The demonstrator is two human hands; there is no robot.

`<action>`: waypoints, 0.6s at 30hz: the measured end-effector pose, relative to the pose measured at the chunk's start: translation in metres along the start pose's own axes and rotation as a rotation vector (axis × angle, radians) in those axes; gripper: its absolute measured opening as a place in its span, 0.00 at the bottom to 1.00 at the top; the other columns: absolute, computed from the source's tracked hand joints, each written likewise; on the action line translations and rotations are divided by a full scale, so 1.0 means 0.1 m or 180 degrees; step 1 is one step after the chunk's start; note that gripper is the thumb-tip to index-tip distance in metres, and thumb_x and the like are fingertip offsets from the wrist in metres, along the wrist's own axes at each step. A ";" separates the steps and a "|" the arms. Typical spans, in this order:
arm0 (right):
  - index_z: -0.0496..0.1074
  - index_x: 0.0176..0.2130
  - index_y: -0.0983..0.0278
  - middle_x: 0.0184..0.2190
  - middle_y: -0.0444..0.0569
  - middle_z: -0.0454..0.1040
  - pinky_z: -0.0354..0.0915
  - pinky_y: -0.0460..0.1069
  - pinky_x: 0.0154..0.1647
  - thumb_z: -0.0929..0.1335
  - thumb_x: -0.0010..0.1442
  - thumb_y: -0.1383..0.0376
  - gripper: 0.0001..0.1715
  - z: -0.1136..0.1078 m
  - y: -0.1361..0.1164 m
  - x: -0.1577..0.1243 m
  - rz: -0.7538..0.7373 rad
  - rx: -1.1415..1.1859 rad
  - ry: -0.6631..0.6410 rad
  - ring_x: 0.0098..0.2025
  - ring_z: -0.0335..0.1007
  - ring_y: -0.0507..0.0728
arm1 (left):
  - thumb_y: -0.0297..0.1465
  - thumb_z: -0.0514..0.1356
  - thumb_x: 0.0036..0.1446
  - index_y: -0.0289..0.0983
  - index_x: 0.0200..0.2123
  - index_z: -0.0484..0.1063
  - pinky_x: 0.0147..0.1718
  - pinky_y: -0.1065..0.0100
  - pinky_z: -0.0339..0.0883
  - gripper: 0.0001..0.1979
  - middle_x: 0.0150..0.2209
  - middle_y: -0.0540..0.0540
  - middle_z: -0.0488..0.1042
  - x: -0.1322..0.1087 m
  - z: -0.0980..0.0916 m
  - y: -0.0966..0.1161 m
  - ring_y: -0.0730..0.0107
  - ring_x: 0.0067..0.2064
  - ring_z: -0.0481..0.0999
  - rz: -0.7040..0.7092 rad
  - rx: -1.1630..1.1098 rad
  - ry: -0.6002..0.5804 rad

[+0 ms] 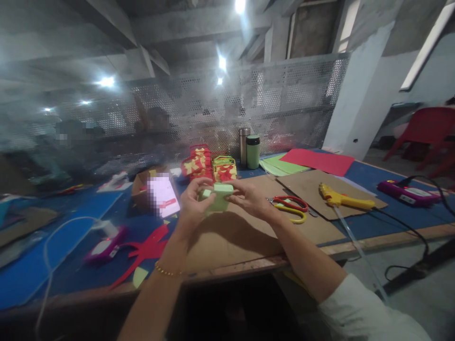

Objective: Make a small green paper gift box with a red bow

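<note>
Over the brown cardboard (231,241), a pale green folded piece (221,198), paper or thin felt, is held up between both hands. My left hand (197,201) pinches its left side, thumb in front. Fingers of my right hand (250,200) close on its right edge. Just behind stand red baskets with yellow bows (197,163) and a green one with red and yellow trim (224,166). To the right of my right hand lie scissors with red and yellow handles (293,206).
A yellow glue gun (344,199) rests on cardboard at right, its cord trailing off the edge. Behind are a green flask (253,152), a steel flask (243,147) and red sheets (316,160). At left are a lit phone (165,196), red scraps (149,248) and a purple power strip (106,245).
</note>
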State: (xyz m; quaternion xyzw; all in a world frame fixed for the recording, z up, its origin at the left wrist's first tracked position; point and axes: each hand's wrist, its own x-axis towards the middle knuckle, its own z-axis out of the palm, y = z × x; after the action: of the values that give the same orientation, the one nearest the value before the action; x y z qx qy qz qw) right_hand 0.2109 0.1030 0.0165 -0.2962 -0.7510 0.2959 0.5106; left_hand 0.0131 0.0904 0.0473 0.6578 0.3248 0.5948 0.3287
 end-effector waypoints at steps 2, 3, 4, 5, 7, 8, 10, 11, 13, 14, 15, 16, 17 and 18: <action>0.78 0.51 0.61 0.46 0.51 0.80 0.73 0.53 0.49 0.72 0.62 0.55 0.20 0.00 0.00 0.01 0.0018 0.0096 -0.0057 0.45 0.77 0.57 | 0.32 0.70 0.44 0.39 0.35 0.73 0.36 0.71 0.71 0.14 0.35 0.50 0.76 0.00 0.00 0.00 0.69 0.38 0.77 -0.0065 -0.0030 0.0011; 0.79 0.50 0.61 0.44 0.51 0.80 0.73 0.53 0.48 0.72 0.62 0.55 0.20 0.00 0.00 0.01 0.0022 0.0126 -0.0059 0.44 0.78 0.57 | 0.32 0.70 0.44 0.39 0.34 0.72 0.35 0.71 0.70 0.13 0.34 0.50 0.75 0.00 0.00 0.00 0.69 0.38 0.76 -0.0119 -0.0022 0.0007; 0.79 0.49 0.62 0.43 0.50 0.80 0.73 0.52 0.47 0.72 0.62 0.55 0.19 -0.01 -0.01 0.01 0.0023 0.0132 -0.0040 0.43 0.78 0.57 | 0.33 0.70 0.44 0.39 0.33 0.72 0.35 0.70 0.70 0.12 0.33 0.51 0.74 0.00 -0.01 0.00 0.69 0.36 0.76 -0.0177 0.0013 -0.0002; 0.79 0.49 0.61 0.43 0.50 0.81 0.73 0.52 0.47 0.72 0.62 0.56 0.18 -0.01 -0.01 0.01 0.0028 0.0127 -0.0022 0.43 0.78 0.57 | 0.33 0.70 0.44 0.39 0.32 0.73 0.34 0.70 0.70 0.12 0.32 0.51 0.74 0.00 -0.01 0.00 0.69 0.35 0.75 -0.0225 0.0089 -0.0012; 0.79 0.49 0.61 0.44 0.50 0.81 0.73 0.52 0.47 0.71 0.61 0.58 0.17 -0.01 -0.01 0.01 0.0036 0.0106 -0.0003 0.43 0.78 0.57 | 0.34 0.70 0.44 0.38 0.32 0.76 0.32 0.69 0.70 0.11 0.32 0.50 0.74 0.01 -0.04 -0.02 0.69 0.33 0.74 -0.0245 0.0339 -0.0022; 0.79 0.49 0.61 0.44 0.50 0.81 0.73 0.51 0.47 0.71 0.62 0.58 0.17 -0.01 -0.01 0.01 0.0035 0.0082 -0.0005 0.43 0.78 0.56 | 0.34 0.71 0.43 0.38 0.32 0.78 0.33 0.68 0.70 0.10 0.33 0.49 0.75 0.01 -0.06 -0.03 0.69 0.33 0.74 -0.0212 0.0474 -0.0016; 0.79 0.50 0.61 0.44 0.50 0.81 0.73 0.52 0.47 0.71 0.62 0.59 0.17 -0.01 0.00 0.01 0.0001 -0.0004 -0.0004 0.43 0.77 0.56 | 0.34 0.72 0.41 0.39 0.31 0.81 0.34 0.67 0.71 0.10 0.35 0.47 0.76 0.03 -0.09 -0.04 0.68 0.34 0.74 -0.0123 0.0672 -0.0008; 0.79 0.50 0.61 0.44 0.50 0.81 0.73 0.52 0.48 0.70 0.63 0.59 0.17 -0.01 0.01 0.01 -0.0041 -0.0065 0.0015 0.44 0.77 0.56 | 0.34 0.72 0.41 0.39 0.30 0.81 0.35 0.67 0.71 0.10 0.36 0.47 0.77 0.03 -0.10 -0.05 0.66 0.36 0.75 -0.0099 0.0724 -0.0024; 0.79 0.49 0.60 0.44 0.51 0.81 0.73 0.53 0.49 0.70 0.63 0.60 0.16 -0.01 0.02 0.00 -0.0157 -0.0199 0.0086 0.45 0.77 0.57 | 0.35 0.72 0.41 0.40 0.29 0.82 0.35 0.67 0.71 0.09 0.35 0.46 0.78 0.03 -0.12 -0.07 0.65 0.38 0.75 -0.0125 0.0750 -0.0090; 0.80 0.49 0.60 0.44 0.51 0.81 0.73 0.53 0.49 0.70 0.63 0.60 0.16 0.00 0.03 0.00 -0.0216 -0.0252 0.0124 0.46 0.77 0.57 | 0.35 0.71 0.43 0.40 0.29 0.82 0.34 0.67 0.71 0.08 0.35 0.46 0.78 0.03 -0.12 -0.08 0.65 0.38 0.75 -0.0158 0.0744 -0.0129; 0.80 0.50 0.60 0.45 0.51 0.81 0.72 0.53 0.50 0.70 0.63 0.60 0.16 0.00 0.03 0.00 -0.0262 -0.0282 0.0153 0.46 0.76 0.58 | 0.35 0.71 0.44 0.40 0.29 0.81 0.33 0.68 0.70 0.08 0.34 0.47 0.78 0.03 -0.13 -0.09 0.65 0.37 0.75 -0.0187 0.0740 -0.0159; 0.80 0.50 0.60 0.45 0.51 0.81 0.72 0.54 0.50 0.70 0.62 0.60 0.17 0.00 0.03 0.00 -0.0286 -0.0286 0.0167 0.47 0.76 0.58 | 0.35 0.70 0.45 0.39 0.29 0.81 0.32 0.69 0.69 0.07 0.33 0.47 0.77 0.03 -0.13 -0.10 0.66 0.36 0.75 -0.0200 0.0749 -0.0176; 0.79 0.51 0.59 0.46 0.51 0.81 0.72 0.54 0.51 0.70 0.62 0.59 0.18 0.00 0.02 0.00 -0.0275 -0.0259 0.0155 0.48 0.76 0.58 | 0.35 0.69 0.46 0.39 0.29 0.81 0.31 0.69 0.69 0.07 0.32 0.48 0.77 0.03 -0.13 -0.11 0.67 0.35 0.75 -0.0190 0.0782 -0.0174; 0.79 0.52 0.60 0.47 0.52 0.81 0.71 0.54 0.51 0.71 0.61 0.58 0.20 0.00 0.00 0.00 -0.0223 -0.0197 0.0124 0.48 0.76 0.59 | 0.34 0.68 0.46 0.39 0.29 0.81 0.31 0.69 0.69 0.06 0.31 0.48 0.77 0.03 -0.13 -0.11 0.67 0.34 0.75 -0.0158 0.0847 -0.0164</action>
State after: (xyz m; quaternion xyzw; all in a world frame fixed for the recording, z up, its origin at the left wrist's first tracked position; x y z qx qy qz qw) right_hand 0.2116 0.1031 0.0161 -0.2911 -0.7597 0.2486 0.5257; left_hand 0.0004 0.0998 0.0407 0.7024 0.4085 0.5210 0.2614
